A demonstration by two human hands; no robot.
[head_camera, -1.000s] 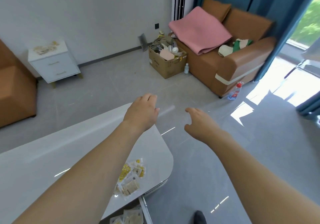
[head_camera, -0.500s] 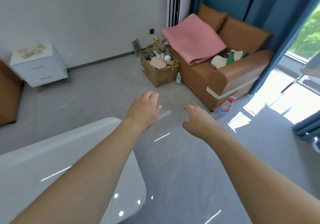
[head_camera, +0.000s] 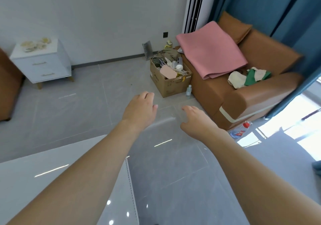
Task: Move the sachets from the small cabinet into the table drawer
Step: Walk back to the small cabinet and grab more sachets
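Both hands are held out in front of the body over the floor, and nothing is carried in either. The left hand (head_camera: pixel 140 109) has its fingers loosely curled downward with an empty grip; the right hand (head_camera: pixel 196 118) has its fingers relaxed and slightly spread, its grip likewise empty.

The sachets (head_camera: pixel 35 43) are seen lying in a loose pale pile on top of the small cabinet (head_camera: pixel 41 63), which stands against the far wall, well apart from both hands. The white bench (head_camera: pixel 26 176) lies at lower left, under the left forearm; its drawer is not in view.

The step in hand is judged to be the walk over to the cabinet for a fresh load. It would be done well if the cabinet were approached squarely and the pile gathered with both hands together, so that the thin packets are scooped rather than picked singly (a flat sachet is hard to lift off a smooth top, so sliding it to the edge should help). Care is advised that none is dropped on the way back.

As to counts: one cabinet is seen, with two drawer fronts; one bench; two hands. The sachets are too small and blurred to be counted; several are judged to be there.
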